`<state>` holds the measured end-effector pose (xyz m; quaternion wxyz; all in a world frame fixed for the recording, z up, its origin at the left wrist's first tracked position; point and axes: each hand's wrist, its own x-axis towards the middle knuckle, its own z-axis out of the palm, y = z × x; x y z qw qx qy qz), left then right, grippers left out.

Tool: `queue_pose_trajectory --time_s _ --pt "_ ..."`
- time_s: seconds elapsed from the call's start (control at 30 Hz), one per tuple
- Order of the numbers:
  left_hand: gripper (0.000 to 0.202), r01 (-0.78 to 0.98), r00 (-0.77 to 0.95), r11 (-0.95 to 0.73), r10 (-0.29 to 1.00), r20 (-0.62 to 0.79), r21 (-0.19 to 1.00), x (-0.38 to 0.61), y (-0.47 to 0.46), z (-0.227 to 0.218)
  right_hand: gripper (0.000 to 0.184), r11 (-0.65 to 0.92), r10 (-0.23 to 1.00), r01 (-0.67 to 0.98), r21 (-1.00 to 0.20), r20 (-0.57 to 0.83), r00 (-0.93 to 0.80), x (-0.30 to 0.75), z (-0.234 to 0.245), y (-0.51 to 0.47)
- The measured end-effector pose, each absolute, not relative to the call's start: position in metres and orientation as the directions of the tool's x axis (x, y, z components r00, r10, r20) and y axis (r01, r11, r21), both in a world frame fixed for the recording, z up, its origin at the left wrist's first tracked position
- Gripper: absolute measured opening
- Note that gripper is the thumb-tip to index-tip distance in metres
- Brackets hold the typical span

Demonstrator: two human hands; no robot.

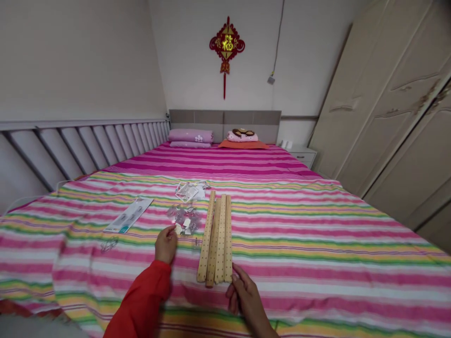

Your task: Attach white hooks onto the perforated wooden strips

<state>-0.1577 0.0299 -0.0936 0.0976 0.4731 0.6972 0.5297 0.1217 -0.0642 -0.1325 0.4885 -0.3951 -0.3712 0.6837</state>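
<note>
Several long wooden strips (220, 239) dotted with small holes lie side by side, lengthwise, on the striped bed cover. At their near right corner is my right hand (246, 293), thumb and forefinger closed on the end of the outermost strip and the other fingers curled under. My left hand (166, 245), in a red sleeve, is to the left of the strips. Its fingertips are pinched together at the near edge of some clear plastic bags (183, 218) with small white pieces; what lies between them is too small to make out.
Beyond the bags lies a pile of packets (192, 190). A flat blister card (129, 215) and a small tangle of thin wire-like pieces (109, 243) are on the left. A slatted rail (95, 145) borders the bed's left side; folded bedding (190, 136) rests by the headboard.
</note>
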Motion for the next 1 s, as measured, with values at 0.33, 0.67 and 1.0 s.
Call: queue_pose_trajectory --time_s 0.33,0.67,1.0 --pt "0.036 0.853 -0.271 -0.013 0.844 0.463 0.522 -0.166 0.042 -0.099 0.079 -0.288 0.949 -0.384 -0.877 -0.208 -0.235 0.125 -0.133 -0.066" --pt "0.029 0.948 -0.192 0.067 0.902 0.388 0.311 -0.178 0.047 -0.096 0.084 -0.279 0.951 -0.370 -0.886 -0.203 -0.232 0.125 -0.127 -0.066" --pt "0.032 0.927 -0.211 0.061 0.901 0.380 0.370 -0.181 0.037 -0.088 0.079 -0.261 0.958 -0.370 -0.891 -0.191 -0.216 0.124 -0.128 -0.067"
